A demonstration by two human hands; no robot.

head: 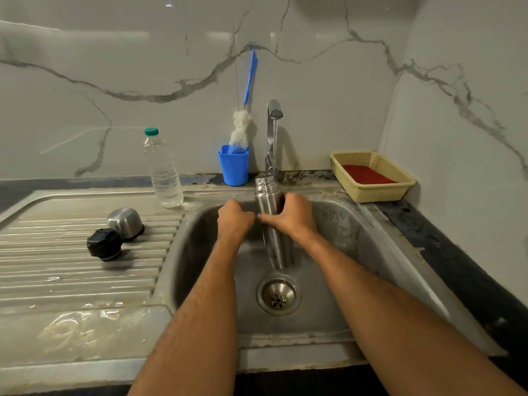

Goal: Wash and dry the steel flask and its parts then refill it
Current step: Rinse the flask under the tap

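Observation:
The steel flask [270, 201] stands upright in the sink [343, 224] with its open mouth under the running tap [274, 110]. My right hand [291, 217] grips its body from the right. My left hand [234, 218] is curled against its left side, touching it. On the draining board [71, 281] to the left lie the flask's steel cup [125, 222], upside down, and its black stopper lid [104, 243].
A clear plastic water bottle [163, 170] with a green cap stands behind the draining board. A blue cup [233, 168] holds a bottle brush [243, 121] with a blue handle. A yellow basket [374, 192] with a red cloth sits at the back right. The drain [278, 294] lies below the flask.

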